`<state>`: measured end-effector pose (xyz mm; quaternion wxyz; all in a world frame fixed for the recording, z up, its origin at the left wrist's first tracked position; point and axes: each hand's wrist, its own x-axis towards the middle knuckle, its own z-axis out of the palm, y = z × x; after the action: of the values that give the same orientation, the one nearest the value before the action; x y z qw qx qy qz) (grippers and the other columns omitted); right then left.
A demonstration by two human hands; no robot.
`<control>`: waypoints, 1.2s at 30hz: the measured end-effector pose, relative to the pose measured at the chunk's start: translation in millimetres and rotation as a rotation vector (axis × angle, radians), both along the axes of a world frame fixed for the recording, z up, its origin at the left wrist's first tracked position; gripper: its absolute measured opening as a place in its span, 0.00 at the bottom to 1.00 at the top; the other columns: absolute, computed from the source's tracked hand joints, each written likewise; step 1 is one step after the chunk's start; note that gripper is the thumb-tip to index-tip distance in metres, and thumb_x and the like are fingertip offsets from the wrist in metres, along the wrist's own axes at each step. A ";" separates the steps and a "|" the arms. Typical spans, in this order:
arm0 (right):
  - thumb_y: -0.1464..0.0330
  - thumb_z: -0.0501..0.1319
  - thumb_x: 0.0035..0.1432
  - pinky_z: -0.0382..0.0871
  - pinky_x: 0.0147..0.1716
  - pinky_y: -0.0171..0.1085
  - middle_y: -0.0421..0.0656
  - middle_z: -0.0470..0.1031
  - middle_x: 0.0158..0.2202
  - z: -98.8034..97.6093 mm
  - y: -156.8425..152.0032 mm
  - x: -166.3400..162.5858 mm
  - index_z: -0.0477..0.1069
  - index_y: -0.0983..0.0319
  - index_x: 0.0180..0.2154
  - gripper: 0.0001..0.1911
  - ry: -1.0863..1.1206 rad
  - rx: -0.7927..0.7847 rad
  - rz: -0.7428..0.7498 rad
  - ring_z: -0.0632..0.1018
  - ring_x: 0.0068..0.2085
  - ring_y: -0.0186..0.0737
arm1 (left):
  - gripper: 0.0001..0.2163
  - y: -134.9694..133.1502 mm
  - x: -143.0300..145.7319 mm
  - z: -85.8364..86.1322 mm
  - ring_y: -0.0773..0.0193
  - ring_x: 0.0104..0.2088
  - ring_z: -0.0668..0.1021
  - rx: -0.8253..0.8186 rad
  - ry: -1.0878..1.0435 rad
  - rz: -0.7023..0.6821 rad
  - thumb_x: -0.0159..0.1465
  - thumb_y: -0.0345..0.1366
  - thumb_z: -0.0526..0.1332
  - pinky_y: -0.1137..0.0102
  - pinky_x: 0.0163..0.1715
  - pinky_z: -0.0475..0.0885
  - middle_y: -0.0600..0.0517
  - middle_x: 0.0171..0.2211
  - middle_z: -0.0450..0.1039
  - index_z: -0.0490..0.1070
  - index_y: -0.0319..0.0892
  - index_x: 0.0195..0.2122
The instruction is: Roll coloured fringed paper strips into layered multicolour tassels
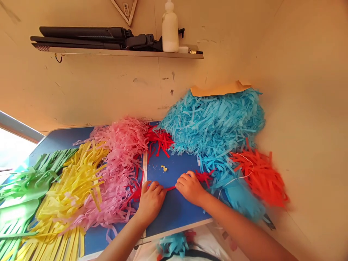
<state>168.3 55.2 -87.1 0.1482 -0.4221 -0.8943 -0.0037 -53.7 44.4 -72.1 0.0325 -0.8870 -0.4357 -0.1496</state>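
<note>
Both hands work on a length of red tissue fringe (170, 188), which looks twisted thin between them over the blue table (174, 214). My left hand (152, 199) is closed on its left part, where loose red strips spread out beside the hand. My right hand (191, 188) pinches the other side, and a red frayed tuft (204, 177) sticks out past its fingers. The fingertips partly hide the strip. A small yellow scrap (164, 168) lies on the table just beyond the hands.
Green (24, 192), yellow (65, 188) and pink fringe (116, 170) cover the left side. A large blue fringe pile (212, 123) and orange-red fringe (263, 177) lie right, with a white string (239, 177). A wall shelf (122, 53) holds a white bottle (170, 30).
</note>
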 end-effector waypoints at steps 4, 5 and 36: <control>0.70 0.60 0.66 0.52 0.45 0.44 0.38 0.80 0.37 -2.8 -0.1 18.3 0.77 0.56 0.32 0.10 0.159 -0.124 -0.084 0.71 0.42 0.39 | 0.10 -0.2 -10.0 -2.5 0.58 0.40 0.76 -0.073 -0.093 0.018 0.69 0.31 0.56 0.56 0.50 0.59 0.54 0.34 0.81 0.78 0.49 0.37; 0.69 0.63 0.65 0.52 0.44 0.43 0.38 0.80 0.36 -2.5 0.8 22.2 0.77 0.56 0.31 0.09 0.193 -0.159 -0.112 0.71 0.42 0.39 | 0.10 0.8 -12.5 -3.3 0.58 0.39 0.76 -0.105 -0.129 0.028 0.69 0.33 0.57 0.57 0.49 0.59 0.54 0.34 0.81 0.78 0.49 0.36; 0.77 0.54 0.64 0.57 0.43 0.44 0.45 0.77 0.29 6.2 10.4 -14.7 0.74 0.64 0.29 0.14 -0.056 -0.049 0.168 0.72 0.34 0.39 | 0.06 16.3 9.2 6.3 0.58 0.38 0.74 -0.018 0.011 -0.209 0.65 0.31 0.61 0.53 0.52 0.59 0.52 0.34 0.77 0.76 0.44 0.32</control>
<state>153.6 65.7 -80.9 0.1128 -0.3490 -0.9301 0.0189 -44.5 60.7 -65.8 0.0111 -0.9286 -0.3420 -0.1436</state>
